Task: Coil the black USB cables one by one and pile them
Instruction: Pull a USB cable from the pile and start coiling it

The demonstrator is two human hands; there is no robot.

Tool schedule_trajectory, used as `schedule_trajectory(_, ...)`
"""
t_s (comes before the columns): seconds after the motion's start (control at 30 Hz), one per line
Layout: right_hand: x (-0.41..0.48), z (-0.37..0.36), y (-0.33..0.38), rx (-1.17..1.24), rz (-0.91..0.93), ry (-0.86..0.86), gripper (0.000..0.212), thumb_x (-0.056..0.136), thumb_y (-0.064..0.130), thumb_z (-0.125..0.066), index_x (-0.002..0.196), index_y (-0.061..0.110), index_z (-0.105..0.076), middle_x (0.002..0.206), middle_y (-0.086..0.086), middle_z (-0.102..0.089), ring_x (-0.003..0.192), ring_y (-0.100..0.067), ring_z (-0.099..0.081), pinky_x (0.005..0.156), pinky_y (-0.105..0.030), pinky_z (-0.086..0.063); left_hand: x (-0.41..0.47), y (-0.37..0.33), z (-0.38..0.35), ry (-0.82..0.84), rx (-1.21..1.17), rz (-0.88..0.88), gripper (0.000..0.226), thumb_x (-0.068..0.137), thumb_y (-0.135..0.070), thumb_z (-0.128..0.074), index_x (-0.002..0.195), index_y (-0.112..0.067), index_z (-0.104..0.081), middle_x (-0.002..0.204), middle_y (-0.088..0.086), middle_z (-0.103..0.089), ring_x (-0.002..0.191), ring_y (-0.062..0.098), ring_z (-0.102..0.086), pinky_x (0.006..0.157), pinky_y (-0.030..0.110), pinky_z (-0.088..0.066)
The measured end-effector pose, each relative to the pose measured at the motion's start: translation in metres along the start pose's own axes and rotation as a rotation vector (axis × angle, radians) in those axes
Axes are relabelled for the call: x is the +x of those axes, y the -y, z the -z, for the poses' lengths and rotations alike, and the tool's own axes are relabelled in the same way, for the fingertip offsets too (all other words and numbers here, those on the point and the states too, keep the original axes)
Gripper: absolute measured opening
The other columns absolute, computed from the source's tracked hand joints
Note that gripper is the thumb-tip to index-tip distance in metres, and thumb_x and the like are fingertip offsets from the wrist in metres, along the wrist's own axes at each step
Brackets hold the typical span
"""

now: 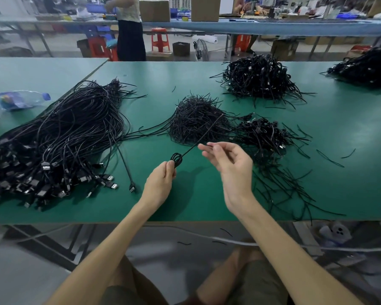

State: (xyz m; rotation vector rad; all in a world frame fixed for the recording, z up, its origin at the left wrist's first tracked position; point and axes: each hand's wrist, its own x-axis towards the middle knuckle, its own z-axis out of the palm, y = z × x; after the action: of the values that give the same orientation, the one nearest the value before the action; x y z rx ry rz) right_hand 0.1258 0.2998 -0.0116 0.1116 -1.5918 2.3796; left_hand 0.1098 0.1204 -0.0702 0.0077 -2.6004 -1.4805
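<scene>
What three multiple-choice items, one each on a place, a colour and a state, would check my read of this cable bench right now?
1. Where does the plastic bottle lie?
A) at the table's far left, beyond the bundle of uncoiled cables
B) between the two hands
C) on the floor

2. What colour is the table top?
A) red
B) white
C) green

3. What is the left hand doing?
A) lying flat on the table
B) pinching a small coil of black cable
C) gripping the bottle

Answers:
1 A, the bottle lies on its side to the left of the long bundle.
2 C, the mat is green all over.
3 B, the loops stick out above its fingertips, with one strand running up and away.
</scene>
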Motion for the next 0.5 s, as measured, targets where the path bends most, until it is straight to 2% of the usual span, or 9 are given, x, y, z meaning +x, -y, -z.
schedule_trajectory(0.1, -0.012, -0.019, -0.018, -0.001, -0.045, 0.014, 0.01, 0.1, -0.003, -0.055, 0.104, -0.011, -0.059, 0.102, -0.024, -0.072, 0.097, -0.029, -0.075, 0.086, -0.028, -0.059, 0.001, 0.001, -0.001, -0.017, 0.069, -0.006, 0.043, 0.11, -0.038, -0.031, 0.073, -0.021, -0.046, 0.064, -0.006, -0.048, 0.056, 0.018, -0.041, 0.062, 0.038, -0.035)
schedule_trajectory(0.3, -0.023, -0.03, -0.049, -0.103, -0.103, -0.048, 0.008, 0.1, 0.002, -0.057, 0.1, -0.004, -0.063, 0.095, -0.011, -0.075, 0.096, -0.022, -0.075, 0.092, -0.035, -0.059, 0.0, 0.002, -0.001, -0.018, 0.041, -0.018, 0.042, 0.11, -0.039, -0.033, 0.075, -0.022, -0.048, 0.067, -0.004, -0.051, 0.058, 0.018, -0.045, 0.062, 0.042, -0.041)
schedule_trajectory(0.5, -0.024, -0.027, -0.056, -0.209, -0.136, -0.072, 0.008, 0.1, 0.009, -0.06, 0.1, 0.003, -0.065, 0.087, -0.006, -0.078, 0.088, -0.019, -0.076, 0.088, -0.037, -0.06, -0.001, 0.0, 0.001, -0.006, -0.046, -0.023, 0.044, 0.109, -0.045, -0.031, 0.074, -0.022, -0.047, 0.067, -0.006, -0.048, 0.061, 0.019, -0.042, 0.062, 0.044, -0.038)
